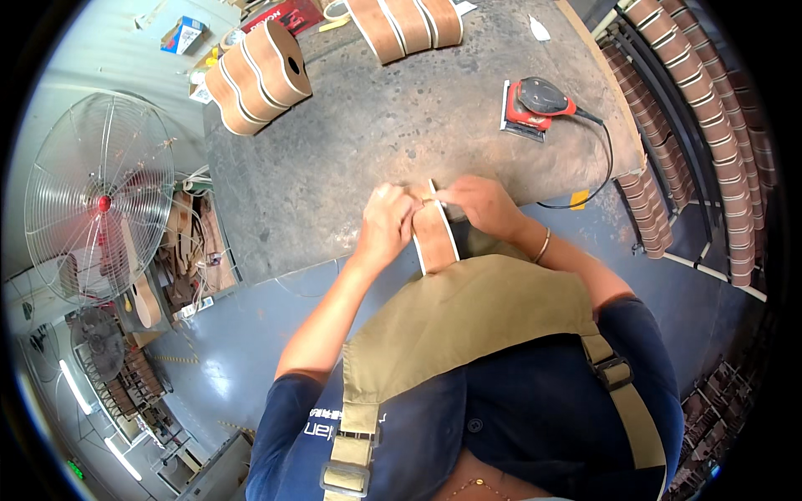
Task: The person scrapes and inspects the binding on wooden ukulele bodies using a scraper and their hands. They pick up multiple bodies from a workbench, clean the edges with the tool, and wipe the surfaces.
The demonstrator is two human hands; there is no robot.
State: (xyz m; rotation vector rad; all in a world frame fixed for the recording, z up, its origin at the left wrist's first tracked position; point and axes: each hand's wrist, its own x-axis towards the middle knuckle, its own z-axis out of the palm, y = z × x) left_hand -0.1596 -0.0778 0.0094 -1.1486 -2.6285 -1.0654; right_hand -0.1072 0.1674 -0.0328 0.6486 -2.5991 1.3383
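Observation:
A ukulele body (437, 238) stands on edge at the near side of the workbench, its brown wooden side turned up and bordered by pale edging strips. Its near end rests against my olive apron (476, 313). My left hand (388, 219) is closed with bent fingers at the body's left edge. Across from it, my right hand (482, 204) has its fingers pinched together over the far right edge. A small yellowish thing (428, 200) shows between the fingertips; its kind is too small to make out.
On the grey workbench (334, 167) lie a red and black sander (539, 104) with its cord, a white bottle (539, 29) and more instrument bodies (261, 77) at the back. A large fan (102, 200) stands left; racks of brown striped pieces (702, 108) stand right.

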